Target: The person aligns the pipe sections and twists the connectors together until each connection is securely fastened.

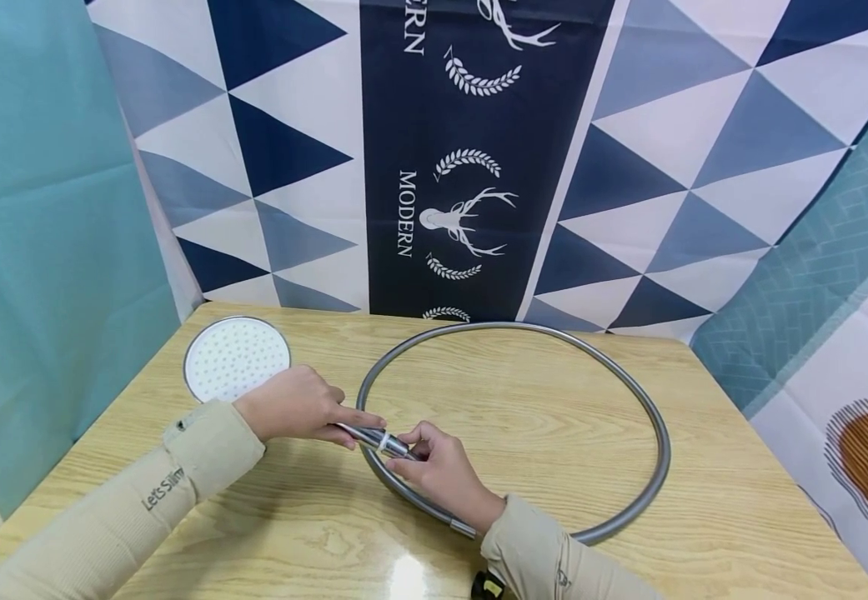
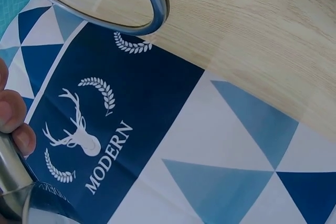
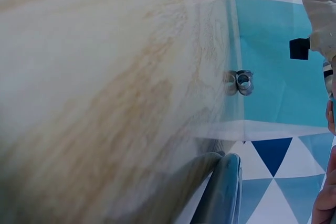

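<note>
A round shower head (image 1: 237, 358) with a white nozzle face lies at the table's far left, its handle (image 1: 362, 432) slanting down to the right. My left hand (image 1: 298, 407) grips this handle, with the index finger stretched along it. At the handle's lower end is a white ring, then a silver fitting (image 1: 398, 448). My right hand (image 1: 444, 471) pinches that fitting between thumb and fingers. In the left wrist view, fingertips (image 2: 13, 111) show beside the shiny metal. A grey metal hose (image 1: 662, 433) loops on the table, passing behind the right hand; my right forearm hides part of it.
One hose end with a silver ferrule (image 1: 462, 528) lies beside my right wrist. A small metal fitting with round openings (image 3: 244, 82) sits on the wooden table (image 1: 719, 500). Patterned cloth (image 1: 306, 208) hangs behind the table; teal cloth (image 1: 43, 208) hangs on the left.
</note>
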The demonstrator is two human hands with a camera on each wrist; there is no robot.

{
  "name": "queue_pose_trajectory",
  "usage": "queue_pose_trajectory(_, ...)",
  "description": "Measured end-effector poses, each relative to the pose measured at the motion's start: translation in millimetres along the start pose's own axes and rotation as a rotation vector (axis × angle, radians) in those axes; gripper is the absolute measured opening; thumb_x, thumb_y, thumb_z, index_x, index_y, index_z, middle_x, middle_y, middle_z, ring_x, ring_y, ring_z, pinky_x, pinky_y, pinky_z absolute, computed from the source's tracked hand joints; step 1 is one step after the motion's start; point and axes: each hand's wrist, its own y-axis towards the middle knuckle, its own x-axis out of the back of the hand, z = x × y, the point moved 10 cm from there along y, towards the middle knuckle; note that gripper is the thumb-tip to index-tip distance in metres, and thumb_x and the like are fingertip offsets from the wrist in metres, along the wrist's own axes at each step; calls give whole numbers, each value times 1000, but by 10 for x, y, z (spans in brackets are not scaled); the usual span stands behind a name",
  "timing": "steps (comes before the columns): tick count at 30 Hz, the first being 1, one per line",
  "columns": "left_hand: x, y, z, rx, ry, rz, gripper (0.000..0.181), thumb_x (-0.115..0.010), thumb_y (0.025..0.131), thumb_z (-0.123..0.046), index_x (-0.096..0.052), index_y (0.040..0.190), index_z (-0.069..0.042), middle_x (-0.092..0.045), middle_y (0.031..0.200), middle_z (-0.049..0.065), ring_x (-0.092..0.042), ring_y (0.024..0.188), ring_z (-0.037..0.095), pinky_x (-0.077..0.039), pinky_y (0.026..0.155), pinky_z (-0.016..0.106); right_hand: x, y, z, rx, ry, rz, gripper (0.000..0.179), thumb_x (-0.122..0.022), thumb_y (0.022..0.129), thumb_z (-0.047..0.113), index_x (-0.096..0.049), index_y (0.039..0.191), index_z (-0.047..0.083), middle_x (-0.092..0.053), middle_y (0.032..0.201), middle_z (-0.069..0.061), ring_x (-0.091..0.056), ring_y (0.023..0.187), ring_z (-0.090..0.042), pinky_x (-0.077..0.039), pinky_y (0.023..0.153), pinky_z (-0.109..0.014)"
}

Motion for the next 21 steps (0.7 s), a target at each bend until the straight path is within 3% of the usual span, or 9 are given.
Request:
queue_pose_trajectory(8,11,8,-6,7,0,10,42,-46,92,-58,-61,126,-40,-37,53,-11,-21,43,4,-22,40,17,25,-24,-3,-26,71,-10,19,-72,85,6,-64,100,-5,-64,71,-9,-53,58,-8,-41,52,-19)
queue_pose_trajectory(21,58,12,-38,-9,34,-23,39,-52,90,-56,-62,124,-39,-39,54,-9,-18,45,3,-23,39,17,39,-46,32,5,69,-5,19,-68,88,6,-66,102,-7,-64,74,-21,-52,59,-11,-37,52,-19)
